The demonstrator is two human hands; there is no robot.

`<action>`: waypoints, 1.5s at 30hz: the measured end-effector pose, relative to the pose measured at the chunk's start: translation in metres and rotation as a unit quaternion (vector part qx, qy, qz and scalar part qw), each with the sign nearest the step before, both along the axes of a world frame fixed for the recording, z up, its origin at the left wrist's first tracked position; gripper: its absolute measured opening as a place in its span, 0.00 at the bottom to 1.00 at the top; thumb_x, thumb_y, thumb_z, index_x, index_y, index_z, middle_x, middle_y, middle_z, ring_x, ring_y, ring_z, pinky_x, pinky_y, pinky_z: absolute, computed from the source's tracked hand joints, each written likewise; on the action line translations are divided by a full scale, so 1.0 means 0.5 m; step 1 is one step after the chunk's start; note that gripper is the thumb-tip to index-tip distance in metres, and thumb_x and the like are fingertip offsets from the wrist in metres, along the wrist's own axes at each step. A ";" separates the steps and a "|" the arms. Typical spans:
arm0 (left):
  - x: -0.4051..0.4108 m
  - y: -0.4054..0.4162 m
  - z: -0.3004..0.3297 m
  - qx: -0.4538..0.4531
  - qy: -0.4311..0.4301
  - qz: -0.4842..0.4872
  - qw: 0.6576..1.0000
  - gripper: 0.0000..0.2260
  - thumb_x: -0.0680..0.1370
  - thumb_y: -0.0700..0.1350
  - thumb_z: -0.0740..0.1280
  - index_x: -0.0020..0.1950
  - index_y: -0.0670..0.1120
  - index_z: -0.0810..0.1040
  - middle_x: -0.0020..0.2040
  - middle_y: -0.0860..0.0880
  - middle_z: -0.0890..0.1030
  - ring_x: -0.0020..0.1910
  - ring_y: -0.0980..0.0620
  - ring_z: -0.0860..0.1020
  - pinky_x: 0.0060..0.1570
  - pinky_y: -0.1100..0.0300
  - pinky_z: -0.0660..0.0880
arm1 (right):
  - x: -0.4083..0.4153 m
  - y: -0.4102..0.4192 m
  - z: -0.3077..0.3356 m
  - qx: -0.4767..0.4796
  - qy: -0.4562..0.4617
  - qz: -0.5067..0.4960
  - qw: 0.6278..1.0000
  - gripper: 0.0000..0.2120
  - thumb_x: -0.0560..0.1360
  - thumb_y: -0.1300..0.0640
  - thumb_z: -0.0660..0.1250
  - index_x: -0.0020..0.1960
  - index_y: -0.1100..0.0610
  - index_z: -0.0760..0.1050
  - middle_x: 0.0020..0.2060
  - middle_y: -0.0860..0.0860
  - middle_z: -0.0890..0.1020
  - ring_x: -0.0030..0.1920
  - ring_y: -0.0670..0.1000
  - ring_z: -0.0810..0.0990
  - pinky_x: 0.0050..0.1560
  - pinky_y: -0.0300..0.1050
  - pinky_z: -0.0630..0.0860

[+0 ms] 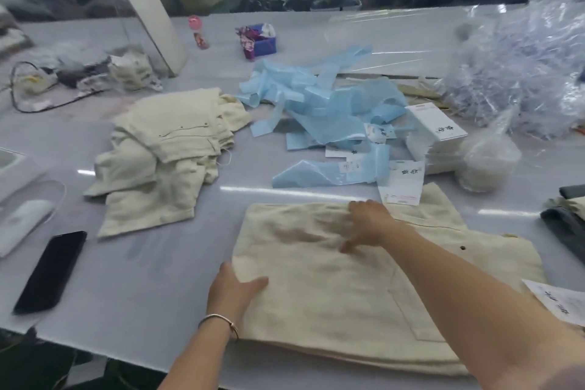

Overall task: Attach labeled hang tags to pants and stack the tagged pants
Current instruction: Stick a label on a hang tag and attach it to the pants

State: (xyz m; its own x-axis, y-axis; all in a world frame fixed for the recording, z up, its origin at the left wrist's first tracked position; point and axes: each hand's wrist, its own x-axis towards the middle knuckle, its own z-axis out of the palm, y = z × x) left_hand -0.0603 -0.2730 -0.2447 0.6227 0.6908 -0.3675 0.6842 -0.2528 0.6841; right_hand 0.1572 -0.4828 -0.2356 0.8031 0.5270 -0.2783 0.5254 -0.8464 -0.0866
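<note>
Hands point(232, 291) point(368, 225) flat on folded cream twill pants point(332, 294), glossy table point(142, 279)

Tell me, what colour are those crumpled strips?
Light blue strips, seen clearly in the head view.

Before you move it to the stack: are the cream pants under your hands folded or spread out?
Folded. The cream pants lie as a compact rectangle with layered edges along the near side.

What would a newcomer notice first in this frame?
Probably the cream pants spread flat at the near edge of the table, with the left hand on their left edge and the right hand on top. Behind them lie blue strips and, further left, a pile of pants.
</note>
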 end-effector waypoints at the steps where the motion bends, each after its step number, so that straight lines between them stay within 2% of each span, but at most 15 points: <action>1: -0.002 0.000 0.003 -0.027 -0.023 0.004 0.999 0.16 0.67 0.45 0.80 0.46 0.45 0.75 0.47 0.46 0.82 0.47 0.46 0.80 0.37 0.59 0.72 | -0.016 -0.001 -0.003 0.007 -0.008 -0.005 1.000 0.34 0.60 0.35 0.75 0.58 0.53 0.70 0.55 0.53 0.78 0.55 0.55 0.76 0.48 0.45 0.69; 4: -0.014 0.003 0.019 -0.123 -0.075 -0.018 0.989 0.12 0.68 0.46 0.79 0.46 0.44 0.81 0.43 0.49 0.84 0.45 0.47 0.83 0.40 0.57 0.78 | -0.080 -0.023 -0.011 0.013 -0.020 -0.019 1.000 0.24 0.66 0.39 0.72 0.53 0.51 0.71 0.52 0.52 0.81 0.52 0.56 0.78 0.41 0.44 0.66; 7: -0.031 -0.002 0.058 -0.200 -0.088 -0.065 0.974 0.18 0.60 0.48 0.76 0.45 0.40 0.82 0.41 0.45 0.86 0.42 0.45 0.84 0.41 0.53 0.80 | -0.155 -0.055 -0.015 0.004 -0.044 -0.021 0.999 0.23 0.66 0.34 0.69 0.52 0.49 0.73 0.50 0.51 0.82 0.52 0.56 0.79 0.41 0.45 0.66; 9: -0.034 -0.012 0.089 -0.221 -0.102 -0.113 0.963 0.16 0.59 0.45 0.73 0.43 0.39 0.83 0.42 0.41 0.86 0.38 0.46 0.84 0.38 0.54 0.80 | -0.200 -0.079 -0.015 0.015 -0.045 -0.050 0.998 0.22 0.67 0.33 0.67 0.50 0.48 0.74 0.49 0.50 0.82 0.51 0.56 0.80 0.40 0.45 0.65; 12: -0.013 -0.049 0.147 -0.245 -0.144 -0.187 0.940 0.15 0.59 0.41 0.71 0.42 0.35 0.83 0.42 0.36 0.84 0.38 0.44 0.82 0.38 0.54 0.78 | -0.253 -0.133 0.009 0.098 -0.033 -0.141 0.985 0.20 0.67 0.33 0.68 0.48 0.48 0.75 0.47 0.48 0.83 0.50 0.55 0.80 0.40 0.46 0.64; 16: 0.027 -0.136 0.239 -0.278 -0.207 -0.283 0.894 0.13 0.59 0.36 0.77 0.42 0.36 0.84 0.41 0.37 0.84 0.37 0.44 0.82 0.36 0.54 0.80 | -0.302 -0.266 0.088 0.249 -0.047 -0.269 0.929 0.22 0.65 0.32 0.71 0.47 0.48 0.76 0.42 0.45 0.83 0.46 0.52 0.80 0.41 0.46 0.71; 20: 0.065 -0.281 0.318 -0.271 -0.255 -0.371 0.851 0.10 0.65 0.47 0.73 0.41 0.42 0.84 0.36 0.43 0.84 0.32 0.49 0.82 0.28 0.61 0.77 | -0.378 -0.453 0.183 0.329 -0.096 -0.383 0.858 0.23 0.61 0.31 0.72 0.42 0.48 0.74 0.32 0.42 0.76 0.35 0.45 0.72 0.31 0.34 0.64; 24: 0.111 -0.473 0.400 -0.253 -0.289 -0.477 0.791 0.10 0.67 0.50 0.72 0.40 0.45 0.83 0.32 0.48 0.82 0.28 0.54 0.78 0.25 0.65 0.74 | -0.476 -0.644 0.283 0.344 -0.167 -0.466 0.798 0.20 0.61 0.33 0.73 0.39 0.46 0.73 0.37 0.45 0.80 0.44 0.53 0.80 0.40 0.48 0.73; 27: 0.148 -0.617 0.468 -0.255 -0.338 -0.509 0.750 0.04 0.70 0.44 0.71 0.36 0.50 0.84 0.30 0.53 0.82 0.26 0.59 0.77 0.24 0.68 0.72 | -0.534 -0.758 0.390 0.321 -0.240 -0.489 0.775 0.23 0.61 0.32 0.72 0.46 0.47 0.76 0.42 0.48 0.82 0.47 0.55 0.80 0.45 0.52 0.76; 30: 0.189 -0.742 0.547 -0.259 -0.387 -0.528 0.710 0.04 0.73 0.42 0.70 0.42 0.50 0.85 0.35 0.53 0.84 0.31 0.58 0.80 0.29 0.67 0.76 | -0.571 -0.858 0.539 0.253 -0.330 -0.475 0.775 0.33 0.57 0.26 0.67 0.50 0.50 0.76 0.42 0.48 0.81 0.45 0.54 0.79 0.44 0.51 0.75; 33: 0.228 -0.852 0.637 -0.300 -0.420 -0.537 0.668 0.08 0.71 0.48 0.71 0.49 0.52 0.84 0.42 0.52 0.86 0.36 0.55 0.83 0.34 0.62 0.79 | -0.591 -0.947 0.714 0.204 -0.416 -0.449 0.764 0.35 0.53 0.21 0.62 0.45 0.47 0.75 0.36 0.41 0.76 0.39 0.50 0.75 0.36 0.45 0.67; 36: 0.275 -0.949 0.714 -0.345 -0.436 -0.538 0.634 0.12 0.75 0.49 0.70 0.58 0.52 0.82 0.50 0.48 0.85 0.41 0.50 0.85 0.38 0.55 0.81 | -0.571 -1.029 0.880 0.143 -0.456 -0.413 0.775 0.35 0.52 0.20 0.63 0.43 0.48 0.76 0.37 0.46 0.79 0.38 0.51 0.76 0.37 0.45 0.68; 39: 0.338 -1.040 0.764 -0.395 -0.413 -0.560 0.600 0.13 0.76 0.48 0.68 0.61 0.51 0.80 0.53 0.47 0.85 0.45 0.47 0.85 0.41 0.52 0.82 | -0.514 -1.096 1.003 0.057 -0.435 -0.433 0.787 0.35 0.52 0.20 0.64 0.39 0.51 0.73 0.35 0.48 0.76 0.36 0.48 0.73 0.32 0.43 0.64; 42: 0.411 -1.130 0.776 -0.419 -0.362 -0.571 0.606 0.12 0.77 0.46 0.66 0.60 0.49 0.81 0.50 0.47 0.85 0.42 0.48 0.84 0.39 0.55 0.82 | -0.422 -1.169 1.043 -0.032 -0.424 -0.444 0.789 0.36 0.55 0.20 0.63 0.41 0.52 0.73 0.36 0.48 0.75 0.37 0.51 0.74 0.34 0.44 0.65; 45: 0.501 -1.188 0.724 -0.381 -0.275 -0.580 0.666 0.15 0.75 0.46 0.68 0.60 0.44 0.79 0.46 0.43 0.84 0.37 0.46 0.83 0.38 0.52 0.82 | -0.296 -1.245 0.955 -0.077 -0.374 -0.478 0.791 0.40 0.64 0.24 0.63 0.61 0.55 0.73 0.56 0.55 0.79 0.56 0.57 0.77 0.49 0.47 0.71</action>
State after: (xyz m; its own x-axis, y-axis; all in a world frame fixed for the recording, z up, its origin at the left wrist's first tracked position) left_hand 0.1902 -0.8671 0.1172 0.7599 -0.6282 0.1671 -0.0755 0.1700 0.9825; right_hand 0.0090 -1.1054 0.2418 0.7844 -0.4147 0.4613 -0.5055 -0.8583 0.0880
